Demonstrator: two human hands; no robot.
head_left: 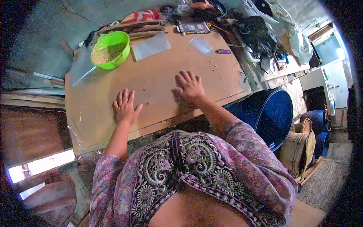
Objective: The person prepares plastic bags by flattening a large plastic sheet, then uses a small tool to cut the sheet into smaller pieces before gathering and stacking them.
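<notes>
My left hand rests palm down on the wooden table, fingers spread and holding nothing. To its right, my right hand also lies open, palm down, with its fingers apart. Beyond my left hand stands a bright green plastic basin with tan, grain-like bits inside. Clear plastic bags lie flat beside the basin. A smaller clear plastic bag is further right, beyond my right hand. Next to it is a purple lighter. A few small bits are scattered on the board near it.
A flat device or box with a dark and white face sits at the table's far edge. Black plastic bags and clutter fill the back right. A blue barrel stands right of the table, beside a woven-looking container.
</notes>
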